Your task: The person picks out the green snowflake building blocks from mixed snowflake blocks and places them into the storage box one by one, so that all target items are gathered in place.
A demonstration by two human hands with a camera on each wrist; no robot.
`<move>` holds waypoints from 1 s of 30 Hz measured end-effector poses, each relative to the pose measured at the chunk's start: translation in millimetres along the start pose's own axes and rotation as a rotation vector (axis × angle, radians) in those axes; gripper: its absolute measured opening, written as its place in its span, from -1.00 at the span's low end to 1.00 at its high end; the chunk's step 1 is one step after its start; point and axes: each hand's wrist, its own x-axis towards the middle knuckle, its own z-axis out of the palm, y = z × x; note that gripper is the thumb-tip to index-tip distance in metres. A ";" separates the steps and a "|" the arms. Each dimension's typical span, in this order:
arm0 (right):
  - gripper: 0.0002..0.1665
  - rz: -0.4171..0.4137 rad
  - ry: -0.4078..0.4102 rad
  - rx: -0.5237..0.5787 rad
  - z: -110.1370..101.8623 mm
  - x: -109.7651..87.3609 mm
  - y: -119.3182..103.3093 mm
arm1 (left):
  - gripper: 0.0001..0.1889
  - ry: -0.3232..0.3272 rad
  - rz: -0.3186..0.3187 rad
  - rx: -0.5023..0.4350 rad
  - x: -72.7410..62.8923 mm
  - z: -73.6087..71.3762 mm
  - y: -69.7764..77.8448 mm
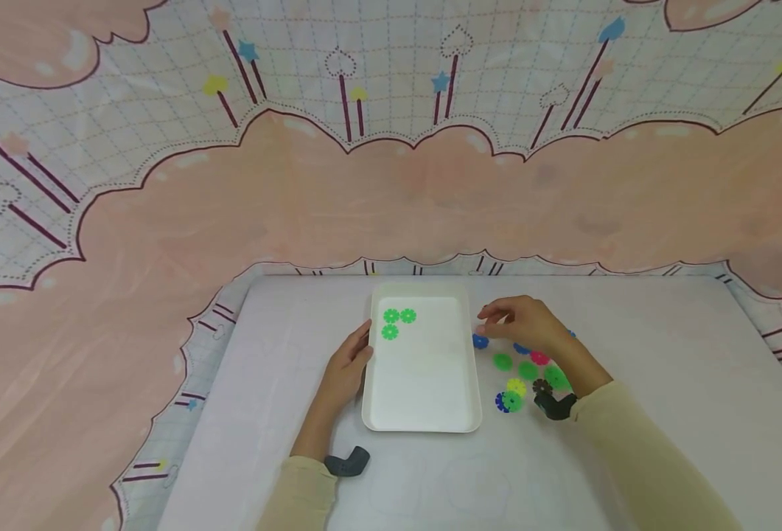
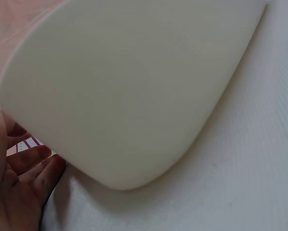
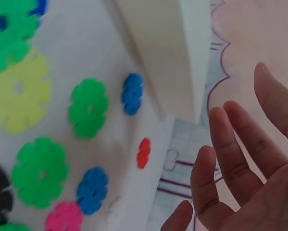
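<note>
My left hand (image 1: pixel 346 372) grips the left edge of a white rectangular tray (image 1: pixel 424 391), its fingers bent against the rim. In the left wrist view, the tray's smooth outer surface (image 2: pixel 119 96) covers most of the picture. Three green notched plastic discs (image 1: pixel 391 316) lie in the tray's far left corner. Just past the tray's right edge, my right hand (image 1: pixel 523 321) hovers with loosely bent fingers and nothing visible in them. Nearest to it is a blue disc (image 1: pixel 480 341) on the table; a small red disc (image 3: pixel 143 153) shows in the right wrist view.
Right of the tray, several loose discs lie scattered on the white table (image 1: pixel 284 354): green (image 1: pixel 503 361), pink (image 1: pixel 539 358), yellow (image 1: pixel 516 387) and dark brown (image 1: pixel 542 386). One green disc (image 1: pixel 512 401) overlaps a dark blue one. A patterned cloth wall (image 1: pixel 430 199) rises behind.
</note>
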 end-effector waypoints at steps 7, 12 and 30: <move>-0.49 0.064 -0.017 -0.004 1.6 -7.6 14.8 | -0.47 0.014 -0.008 0.013 -0.4 -0.6 0.4; -0.52 0.068 -0.027 -0.063 5.3 -9.1 27.4 | -0.47 0.015 -0.013 0.009 -0.9 -0.3 0.3; -0.60 0.053 -0.037 -0.219 13.0 -3.4 53.6 | -0.47 0.016 -0.005 0.006 0.3 0.6 -2.3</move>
